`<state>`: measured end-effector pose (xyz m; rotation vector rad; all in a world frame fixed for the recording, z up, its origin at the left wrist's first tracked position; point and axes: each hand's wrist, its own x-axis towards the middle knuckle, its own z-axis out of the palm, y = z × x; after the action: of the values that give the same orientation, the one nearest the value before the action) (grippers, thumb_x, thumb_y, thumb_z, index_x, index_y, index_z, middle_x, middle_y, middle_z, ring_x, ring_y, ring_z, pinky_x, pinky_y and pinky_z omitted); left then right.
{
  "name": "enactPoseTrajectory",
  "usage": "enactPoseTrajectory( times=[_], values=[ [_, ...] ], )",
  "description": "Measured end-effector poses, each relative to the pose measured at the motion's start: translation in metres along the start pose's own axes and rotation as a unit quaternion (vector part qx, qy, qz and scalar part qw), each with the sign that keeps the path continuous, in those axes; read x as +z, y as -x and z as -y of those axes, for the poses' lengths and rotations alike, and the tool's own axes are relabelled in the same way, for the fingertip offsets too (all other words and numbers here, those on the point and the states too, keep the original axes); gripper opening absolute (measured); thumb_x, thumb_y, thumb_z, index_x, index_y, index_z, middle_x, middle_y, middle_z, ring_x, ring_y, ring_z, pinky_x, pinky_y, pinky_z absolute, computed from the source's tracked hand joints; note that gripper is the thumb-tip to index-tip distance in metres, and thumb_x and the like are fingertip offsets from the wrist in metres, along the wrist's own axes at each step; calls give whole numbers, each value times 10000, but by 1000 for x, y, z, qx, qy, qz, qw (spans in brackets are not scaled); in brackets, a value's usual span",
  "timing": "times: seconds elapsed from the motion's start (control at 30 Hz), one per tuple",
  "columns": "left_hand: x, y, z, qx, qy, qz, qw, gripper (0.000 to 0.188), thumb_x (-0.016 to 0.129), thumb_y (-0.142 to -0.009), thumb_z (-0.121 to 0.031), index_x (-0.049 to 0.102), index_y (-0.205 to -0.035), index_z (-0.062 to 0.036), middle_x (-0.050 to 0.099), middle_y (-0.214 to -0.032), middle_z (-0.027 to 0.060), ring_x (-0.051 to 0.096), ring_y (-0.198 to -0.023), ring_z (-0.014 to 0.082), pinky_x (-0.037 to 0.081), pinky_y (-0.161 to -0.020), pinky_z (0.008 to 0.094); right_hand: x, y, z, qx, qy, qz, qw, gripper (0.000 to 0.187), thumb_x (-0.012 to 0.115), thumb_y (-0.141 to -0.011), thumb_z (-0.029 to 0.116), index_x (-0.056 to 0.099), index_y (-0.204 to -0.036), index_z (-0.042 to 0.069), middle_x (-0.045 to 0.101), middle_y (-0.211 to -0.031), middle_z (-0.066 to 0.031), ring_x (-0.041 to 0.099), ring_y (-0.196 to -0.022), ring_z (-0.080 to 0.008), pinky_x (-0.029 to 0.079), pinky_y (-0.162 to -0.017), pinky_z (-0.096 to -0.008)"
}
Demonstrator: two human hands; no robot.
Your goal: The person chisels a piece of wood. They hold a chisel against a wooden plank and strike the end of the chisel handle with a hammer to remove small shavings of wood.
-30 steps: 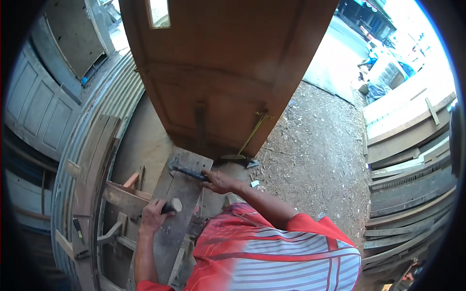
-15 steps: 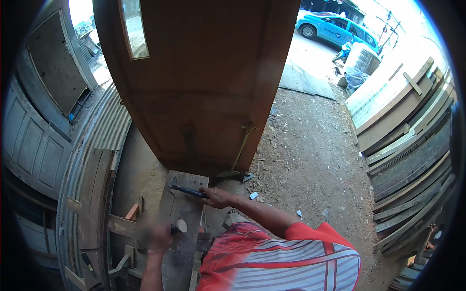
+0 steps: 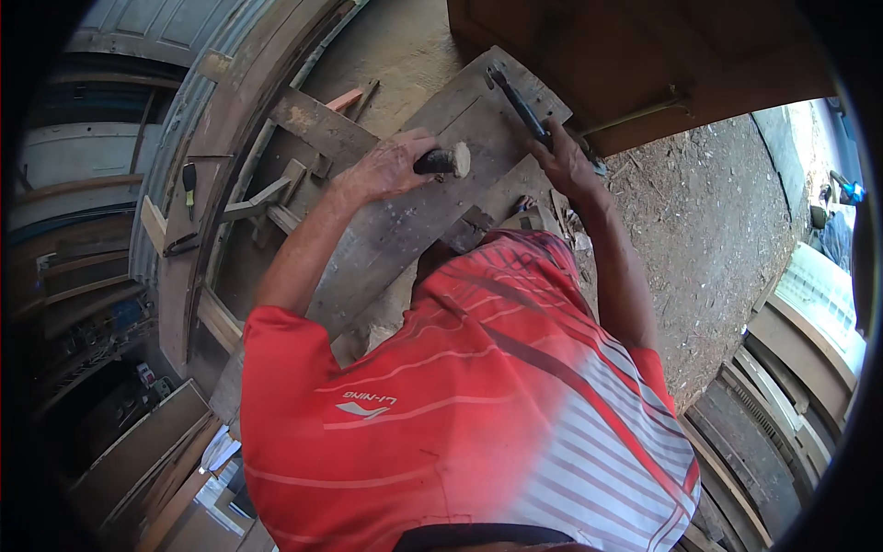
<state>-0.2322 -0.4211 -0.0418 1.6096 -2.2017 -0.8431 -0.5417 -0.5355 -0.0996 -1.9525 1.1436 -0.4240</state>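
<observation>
My left hand (image 3: 395, 167) is closed around a short dark cylindrical piece (image 3: 440, 162) with a pale, rough round end, whose other end is hidden in the palm. Below it lies a worn wooden plank bench (image 3: 386, 239), running slantwise in front of me. My right hand (image 3: 568, 164) grips the dark handle of a hammer (image 3: 522, 109). Its small head hangs over the far end of the bench, near the corner. The two hands are apart, the right one farther forward.
A brown wooden door (image 3: 662, 64) stands beyond the bench. A screwdriver (image 3: 189, 184) rests on a long timber (image 3: 207, 156) at the left. Stacked boards (image 3: 754, 451) lie at the lower right. Wood chips litter the dirt ground (image 3: 690, 221).
My view has swung down and to the left, so the bench and red shirt fill more of it. My left hand, blurred before, now shows clearly. Both hands keep their hold.
</observation>
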Motion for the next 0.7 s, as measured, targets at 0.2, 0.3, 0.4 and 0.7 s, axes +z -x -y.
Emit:
enactPoseTrajectory(
  times=[0.2,0.3,0.4,0.7],
  values=[
    [6,-11,4,-52,5,-87,995,307,785,-822,-188,643,-1049,-38,638,-947,131,660,-922,305,516,-801,392,-8,-4,0,27,7,39,999,465,615,-986,386,499,-1268,34,676,-998,-278,668,-1015,-438,496,-849,-483],
    [-13,-19,10,-172,52,-192,965,334,810,-796,-214,647,-1026,-33,656,-915,133,671,-880,278,513,-786,373,-6,-6,-5,31,-5,48,998,464,617,-986,397,503,-1250,32,673,-993,-275,666,-1011,-438,496,-845,-482],
    [-37,-19,-1,-166,-18,-123,978,398,828,-778,-256,654,-1051,-24,689,-919,161,694,-894,301,528,-816,380,-8,-4,-3,33,-3,39,999,468,617,-984,420,508,-1222,31,672,-985,-270,661,-1001,-444,494,-840,-486],
    [36,24,-60,-25,-47,17,998,341,786,-778,-206,639,-1026,-22,662,-948,189,653,-965,401,523,-825,464,-4,-1,-3,29,11,18,999,457,623,-982,415,507,-1216,39,670,-966,-253,663,-971,-425,491,-829,-481]
  ],
)
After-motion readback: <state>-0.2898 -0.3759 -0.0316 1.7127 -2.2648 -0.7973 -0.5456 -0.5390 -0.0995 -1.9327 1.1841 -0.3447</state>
